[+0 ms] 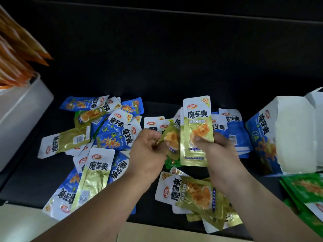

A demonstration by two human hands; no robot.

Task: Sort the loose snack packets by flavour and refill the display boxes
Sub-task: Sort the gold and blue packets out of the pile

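The right hand (215,145) grips a stack of gold packets (197,130) upright above the dark tabletop (150,206). The left hand (148,149) pinches another gold packet (170,137) just beside it. I'd slide it in face-forward with edges squared, leaving the blue packets (111,137) in the loose pile.

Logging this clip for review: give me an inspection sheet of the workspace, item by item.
Surface: dark surface, strewn with packets.
Job's things: blue packets and gold packets loose at left; gold stack near front; green packets lower right; blue display box open at right.
Clutter: white box of orange packets at left.
Hands: left hand pinches a tilted gold packet; right hand holds an upright gold packet.
Cables: nothing seen.
Surroundings: dark backdrop; pale strip at near edge.
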